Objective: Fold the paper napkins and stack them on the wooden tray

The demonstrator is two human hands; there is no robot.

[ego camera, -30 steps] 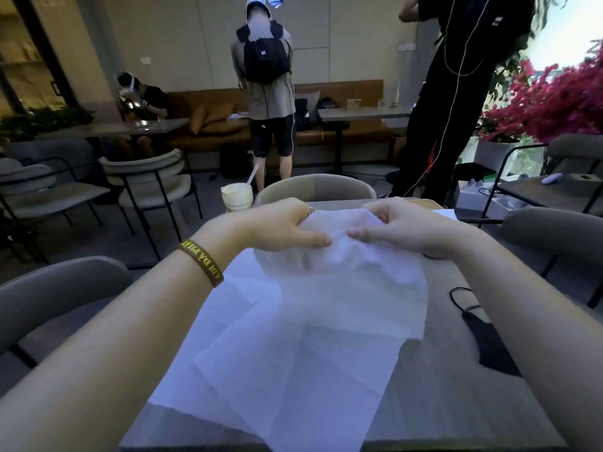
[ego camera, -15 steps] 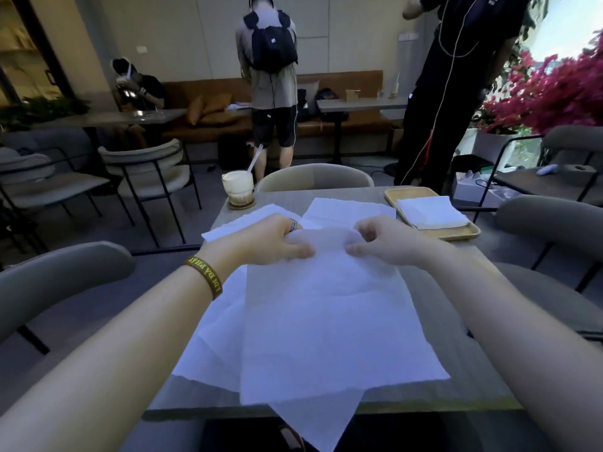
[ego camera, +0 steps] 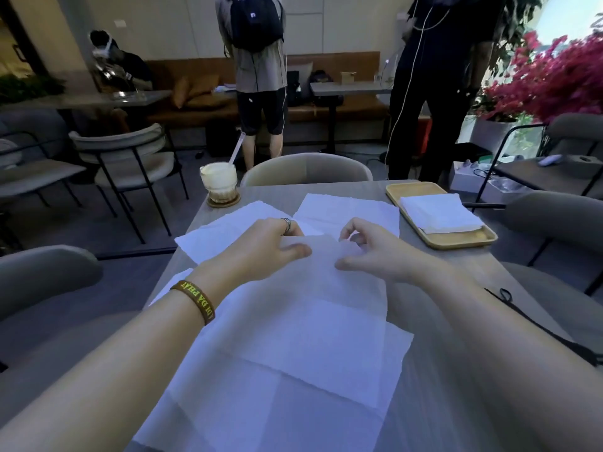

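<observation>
Your left hand [ego camera: 270, 247], with a silver ring on one finger and a dark wristband with yellow lettering [ego camera: 195, 301] at the wrist, rests on the far edge of the large white unfolded paper napkin [ego camera: 293, 321] spread on the grey wood-grain table [ego camera: 463, 321] in front of you. Its thumb lies on top of the sheet, but whether the fingers pinch the edge you cannot tell, as they curl out of sight. Your right hand [ego camera: 375, 249] hovers over the same far edge with thumb and curled fingers apart, gripping nothing that shows. This napkin lies over another white sheet [ego camera: 248, 402] whose lower part reaches the near table edge.

Beyond your hands, two more flat white napkins [ego camera: 346, 210] lie side by side on the table. To the right of them sits the shallow rectangular light wooden tray [ego camera: 456, 241], and in it is a stack of folded white napkins [ego camera: 437, 213], set toward its far end, with bare wood at the near end. At the far left corner a glass of creamy iced drink [ego camera: 218, 182] with a straw stands on a round wooden coaster [ego camera: 223, 201]. A black face mask [ego camera: 554, 334] lies by your right forearm.
</observation>
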